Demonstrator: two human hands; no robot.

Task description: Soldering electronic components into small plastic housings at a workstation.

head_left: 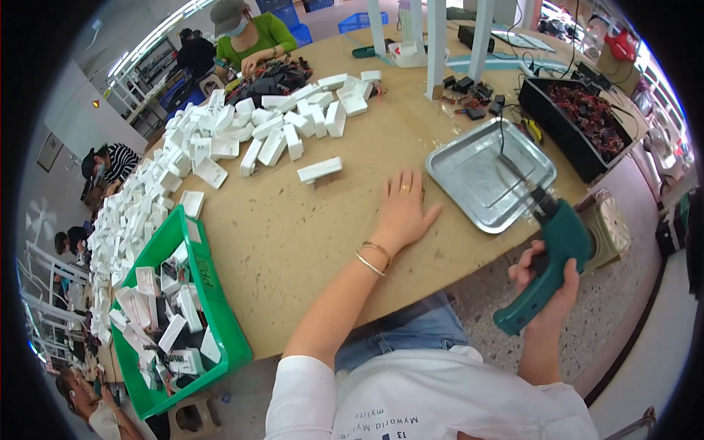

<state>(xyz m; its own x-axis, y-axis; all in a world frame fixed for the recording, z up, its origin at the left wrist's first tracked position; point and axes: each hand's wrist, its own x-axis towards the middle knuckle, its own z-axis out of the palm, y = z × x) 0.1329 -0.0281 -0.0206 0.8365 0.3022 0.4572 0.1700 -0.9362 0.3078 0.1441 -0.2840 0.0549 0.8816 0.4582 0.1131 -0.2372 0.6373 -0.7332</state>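
My left hand (401, 209) lies flat, palm down, on the brown table (293, 242), fingers spread, with a ring and two bracelets at the wrist. It holds nothing. A single white plastic block (320, 170) lies just beyond its fingertips. My right hand (548, 282) grips the green pistol-shaped handle of a soldering gun (546, 257) off the table's near edge. The gun's metal tip points up over a shiny metal tray (469, 183).
A heap of white plastic blocks (242, 132) runs along the far left. A green bin (198, 271) of white and black parts hangs at the left edge. A black tray of reddish parts (587, 125) sits far right. Other people sit beyond the table.
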